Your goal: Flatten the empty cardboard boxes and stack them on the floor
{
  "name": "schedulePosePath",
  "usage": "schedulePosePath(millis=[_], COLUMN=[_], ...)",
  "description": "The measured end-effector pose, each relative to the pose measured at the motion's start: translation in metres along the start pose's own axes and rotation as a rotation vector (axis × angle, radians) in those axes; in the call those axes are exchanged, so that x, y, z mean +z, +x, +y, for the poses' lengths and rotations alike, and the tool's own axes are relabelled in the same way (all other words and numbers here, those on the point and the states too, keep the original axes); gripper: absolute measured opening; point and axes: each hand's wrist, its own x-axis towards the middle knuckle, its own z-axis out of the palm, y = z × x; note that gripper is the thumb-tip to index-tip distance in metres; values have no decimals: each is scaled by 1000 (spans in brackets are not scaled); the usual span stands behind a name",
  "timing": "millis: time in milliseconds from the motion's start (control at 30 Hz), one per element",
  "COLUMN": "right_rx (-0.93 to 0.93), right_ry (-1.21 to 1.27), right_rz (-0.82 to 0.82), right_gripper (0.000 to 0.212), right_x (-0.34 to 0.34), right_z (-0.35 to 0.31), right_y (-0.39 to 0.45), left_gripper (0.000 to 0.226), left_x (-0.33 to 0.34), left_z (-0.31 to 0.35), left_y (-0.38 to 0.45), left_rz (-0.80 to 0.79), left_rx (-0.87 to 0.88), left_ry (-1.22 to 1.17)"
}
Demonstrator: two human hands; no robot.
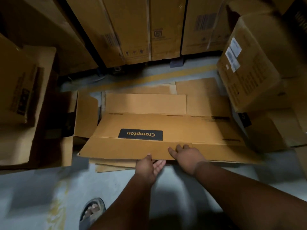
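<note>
Two hands are applied to the near edge of one flattened box (166, 133), which lies on the stack of flattened cardboard (116, 165) on the floor (41, 196), between standing cartons at either side. The box is marked with a dark printed label (140, 134) on its upper face.

Handling properties are judged as follows. The panel is expected to be light for its area and stiff along its faces, but weak at the scored fold lines, where it will hinge or spring partly open. Its surface is dry and matte, so slipping is unlikely. Edges may buckle if loaded at a corner. Because of its width, it is best gripped along a long edge with the hands set apart, or pressed flat over a fold line.

The left hand (149, 165) is placed at the near edge with its thumb on top of the panel and its straight fingers reaching beneath it, palm turned up; the edge is thus lightly supported rather than clenched. The right hand (187, 156) is laid flat on the upper face just beside the left hand, fingers extended and spread, pressing down near the fold line. Nothing is enclosed by the right hand.

The near edge of the box is slightly raised above the sheets below it. It is judged that the box is being set down and squared onto the stack.
</note>
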Motion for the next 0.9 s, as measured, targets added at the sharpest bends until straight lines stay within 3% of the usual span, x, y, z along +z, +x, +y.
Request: schedulePosePath(millis=[200, 400, 533, 667, 767, 833, 900], right_rx=[342, 279, 252, 242, 236, 214, 195], right_ry=[4, 24, 20, 5, 57, 73, 84], right_rz=[-97, -130, -137, -256, -262, -182, -123], right_gripper=[81, 80, 80, 97, 106, 99, 92], right_x=[-4, 1, 3, 11, -1, -20, -48], right_z=[78, 93, 92, 101, 102, 95, 84], right_y=[19, 52, 59, 63, 62, 61, 59], left_gripper=[36, 52, 43, 26, 39, 45, 47], left_x=[37, 44, 33, 16, 3, 3, 5], left_z=[8, 28, 39, 40, 60, 77, 94], left_y=[43, 77, 79, 72, 59, 42, 23], left_rz=[-15, -2, 38, 138, 201, 220, 230], left_rx=[-24, -57, -77, -49, 263, 375, 481], left_ry=[112, 224, 374, 770, 1479, 1717, 1791])
